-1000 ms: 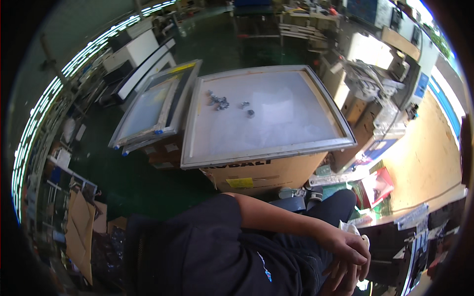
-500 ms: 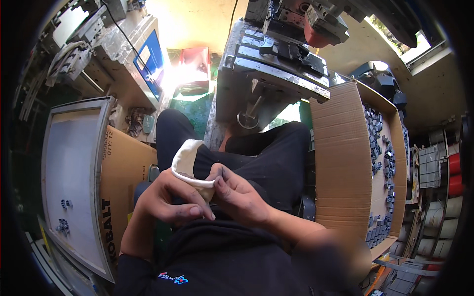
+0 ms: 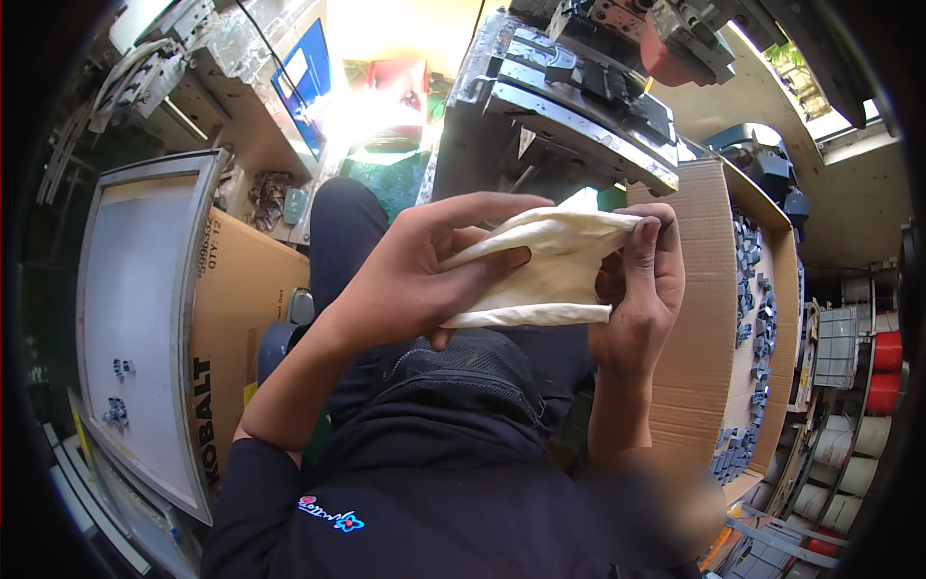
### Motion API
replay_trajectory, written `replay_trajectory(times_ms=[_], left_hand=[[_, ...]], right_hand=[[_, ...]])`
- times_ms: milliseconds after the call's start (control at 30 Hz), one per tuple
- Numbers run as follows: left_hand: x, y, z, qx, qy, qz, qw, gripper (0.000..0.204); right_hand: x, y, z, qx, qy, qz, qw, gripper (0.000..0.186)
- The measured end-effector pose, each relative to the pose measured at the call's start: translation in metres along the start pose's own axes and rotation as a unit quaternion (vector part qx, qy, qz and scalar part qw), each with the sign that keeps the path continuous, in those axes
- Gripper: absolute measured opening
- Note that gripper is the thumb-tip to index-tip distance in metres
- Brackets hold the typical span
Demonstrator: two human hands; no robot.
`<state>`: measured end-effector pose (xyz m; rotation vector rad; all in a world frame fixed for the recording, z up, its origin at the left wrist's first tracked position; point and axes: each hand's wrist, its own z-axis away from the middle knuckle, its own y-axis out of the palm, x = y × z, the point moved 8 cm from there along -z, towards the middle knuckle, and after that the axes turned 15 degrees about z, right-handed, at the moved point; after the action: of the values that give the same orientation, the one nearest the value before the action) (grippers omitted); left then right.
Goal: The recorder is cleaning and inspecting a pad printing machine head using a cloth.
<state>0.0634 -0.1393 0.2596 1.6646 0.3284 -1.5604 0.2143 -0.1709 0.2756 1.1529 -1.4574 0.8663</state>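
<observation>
As daylight floods the work area ahead, a seated person in a dark top (image 3: pixel 424 492) holds a cream-coloured cloth (image 3: pixel 559 261) spread between two bare hands, above the lap and in front of the chest. The left hand (image 3: pixel 424 265) grips the near end, its thumb lying against the cloth between the two thick, rolled edges and its index finger stretched along the upper one. The right hand (image 3: pixel 644 289) pinches the opposite end, thumb and fingers closed on the upper corner; how its lower fingers bear on the cloth is partly hidden.

Beyond the hands stands a grimy metal machine (image 3: pixel 579 121), with a red bin (image 3: pixel 397 92) to its left in the glare. Just beyond the right forearm, an open cardboard box (image 3: pixel 685 299) shows many small grey parts (image 3: pixel 762 318) along its inside. On the person's left, a pale framed panel (image 3: pixel 145 289) lies against a printed cardboard carton (image 3: pixel 241 289), with two small clusters of metal pieces (image 3: pixel 116 413) on its surface. White and red rolls (image 3: pixel 834 446) fill a rack at the far right, below a bright window (image 3: pixel 854 145).
</observation>
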Motion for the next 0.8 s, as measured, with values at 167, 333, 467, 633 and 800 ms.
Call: replay_trajectory(times_ms=[167,333,467,633,800], left_hand=[[-0.014,-0.002,0.024,-0.069,0.242,-0.056,0.966,0.058],[-0.063,-0.005,0.097,0.319,0.157,-0.376,0.856,0.051],[-0.02,-0.056,0.09,0.206,-0.089,-0.418,0.88,0.042],[0.03,-0.112,0.128,0.028,-0.361,-0.402,0.841,0.035],[0.017,-0.115,0.123,-0.01,-0.283,-0.715,0.639,0.04]], right_hand=[[-0.056,-0.007,0.009,0.017,0.13,-0.062,0.989,0.017],[-0.073,-0.04,0.009,-0.048,0.173,-0.11,0.978,0.021],[-0.08,-0.059,0.008,-0.044,0.156,-0.044,0.986,0.022],[-0.079,-0.055,0.002,-0.042,0.133,-0.007,0.99,0.021],[-0.085,-0.056,0.001,-0.076,0.128,0.041,0.988,0.022]])
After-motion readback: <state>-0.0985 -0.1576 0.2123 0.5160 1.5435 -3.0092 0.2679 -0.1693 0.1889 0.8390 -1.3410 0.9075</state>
